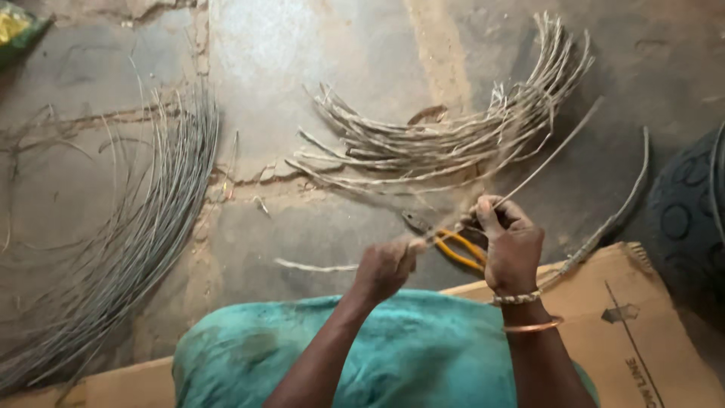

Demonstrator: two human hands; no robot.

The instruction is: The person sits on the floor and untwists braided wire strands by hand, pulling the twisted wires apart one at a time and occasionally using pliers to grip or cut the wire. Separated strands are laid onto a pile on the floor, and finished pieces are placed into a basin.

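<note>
We look down on a cracked, dusty grey concrete floor (302,227), seamed by an uneven joint that runs across it, with a paler sandy streak toward the top. On the left a wide fan of thin, bare grey metal wires (143,227) curves over the floor, well apart from our hands. Near the top centre lies a curved bundle of pale twine-wrapped wires (445,140), its ends frayed and splayed. A flattened brown cardboard sheet (642,317) lies under us at the lower right, and a teal cloth (408,347) covers our lap. At the far right edge we see part of a dark rubber tyre (687,219), and a scrap of green and yellow packaging (15,26) sits in the top left corner. Our left hand (385,268) is closed around one end of a thin wire wrapped in pale twine (544,159), which rises slanting toward the upper right, above the bundle. Our right hand (510,245), with bangles at the wrist, is curled shut on the same wire just beside yellow-handled pliers (453,245); we cannot tell which hand grips the pliers.
</note>
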